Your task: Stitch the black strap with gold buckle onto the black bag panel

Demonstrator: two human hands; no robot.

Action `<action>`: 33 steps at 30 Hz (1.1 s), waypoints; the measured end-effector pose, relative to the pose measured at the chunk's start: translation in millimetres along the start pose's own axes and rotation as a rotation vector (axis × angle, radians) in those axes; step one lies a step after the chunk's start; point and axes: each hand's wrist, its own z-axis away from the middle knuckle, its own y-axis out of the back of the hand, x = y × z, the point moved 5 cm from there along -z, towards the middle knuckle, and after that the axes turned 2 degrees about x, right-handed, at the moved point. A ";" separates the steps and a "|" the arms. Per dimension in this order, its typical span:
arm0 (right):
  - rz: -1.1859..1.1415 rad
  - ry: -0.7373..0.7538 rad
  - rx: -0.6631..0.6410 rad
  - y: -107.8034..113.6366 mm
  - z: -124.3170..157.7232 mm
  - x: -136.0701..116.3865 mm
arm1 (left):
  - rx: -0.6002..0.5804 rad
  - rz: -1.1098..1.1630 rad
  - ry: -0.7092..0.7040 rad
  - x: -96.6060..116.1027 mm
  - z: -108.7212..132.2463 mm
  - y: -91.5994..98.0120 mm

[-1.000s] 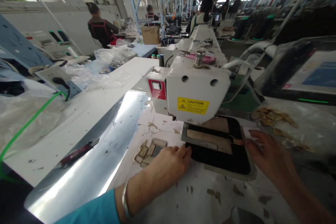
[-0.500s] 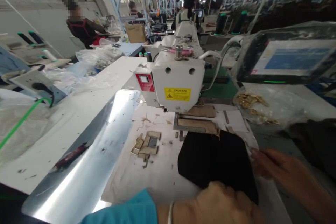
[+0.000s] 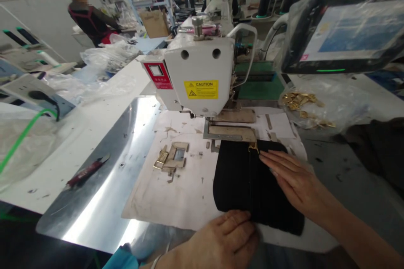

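Note:
A black fabric piece lies on the white sheet below the sewing machine head. A narrow black strap runs down it, with a gold metal buckle at its far end, beside the machine's clamp frame. My right hand rests on the fabric's right side, fingers stretched out flat, tips close to the buckle. At the near edge, my left hand has its fingers curled closed on the fabric by the strap's lower end; its thumb is hidden.
Left of the fabric, a gold buckle piece lies by a cardboard template. A dark red-handled tool sits on the shiny metal plate. A plastic bag of gold hardware and a wrapped screen are at right.
My right hand has moved from beside the fabric onto it, near the buckle. My left hand has shifted left along the near edge. The strap and buckle now show clearly; the view has tilted down.

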 end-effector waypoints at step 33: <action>0.048 0.097 0.135 15.4 38.2 -83.9 | -0.008 -0.018 0.023 1.8 2.2 -7.8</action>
